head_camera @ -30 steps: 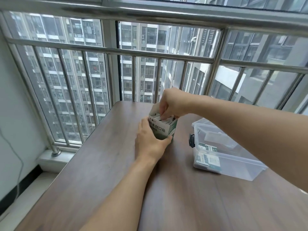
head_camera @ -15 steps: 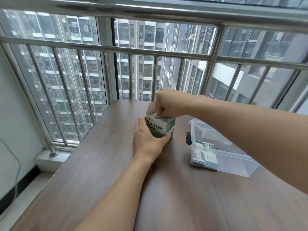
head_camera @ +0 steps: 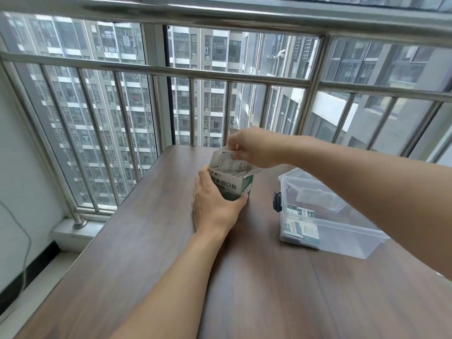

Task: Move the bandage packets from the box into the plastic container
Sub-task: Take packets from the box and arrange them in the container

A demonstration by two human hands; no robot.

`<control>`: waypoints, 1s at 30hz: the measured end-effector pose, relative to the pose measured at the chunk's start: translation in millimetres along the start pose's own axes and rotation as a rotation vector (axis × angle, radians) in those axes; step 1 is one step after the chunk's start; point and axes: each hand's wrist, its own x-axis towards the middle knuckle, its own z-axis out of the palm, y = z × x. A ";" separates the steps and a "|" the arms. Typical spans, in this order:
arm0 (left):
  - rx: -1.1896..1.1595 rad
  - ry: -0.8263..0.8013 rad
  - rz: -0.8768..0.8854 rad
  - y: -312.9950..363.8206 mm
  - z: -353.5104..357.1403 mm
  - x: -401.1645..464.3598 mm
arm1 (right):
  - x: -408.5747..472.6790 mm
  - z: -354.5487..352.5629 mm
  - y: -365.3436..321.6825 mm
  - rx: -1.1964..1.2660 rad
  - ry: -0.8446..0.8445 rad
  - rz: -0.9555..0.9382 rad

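A small green-and-white bandage box (head_camera: 232, 185) stands upright on the wooden table (head_camera: 151, 241), its top flaps open. My left hand (head_camera: 215, 206) wraps around its near side and holds it steady. My right hand (head_camera: 252, 148) hovers just above the opening, fingers pinched on a white bandage packet (head_camera: 230, 162) that is partly lifted out of the box. More packets show inside the opening. To the right lies a clear plastic container (head_camera: 342, 231) with a few bandage packets (head_camera: 302, 228) at its left end.
A black latch (head_camera: 277, 201) sticks out on the container's left side. A steel railing (head_camera: 171, 74) and window run along the table's far edge. The table's left edge drops to a floor ledge, where a thin cable (head_camera: 27, 253) hangs on the wall.
My right hand has risen from inside the box opening, drawing a packet up with it. The left hand stays on the box. The camera view shifted slightly.
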 end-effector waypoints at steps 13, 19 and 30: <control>-0.026 0.045 0.049 2.4 -0.3 -0.4 | -36.9 -33.2 8.4 0.690 0.370 0.047; -0.425 0.289 0.316 33.1 -19.3 -6.8 | -74.6 -20.7 31.3 1.014 0.370 0.139; -1.088 -0.377 -0.106 67.2 -34.7 -21.8 | -96.2 -19.1 41.5 0.887 0.141 0.036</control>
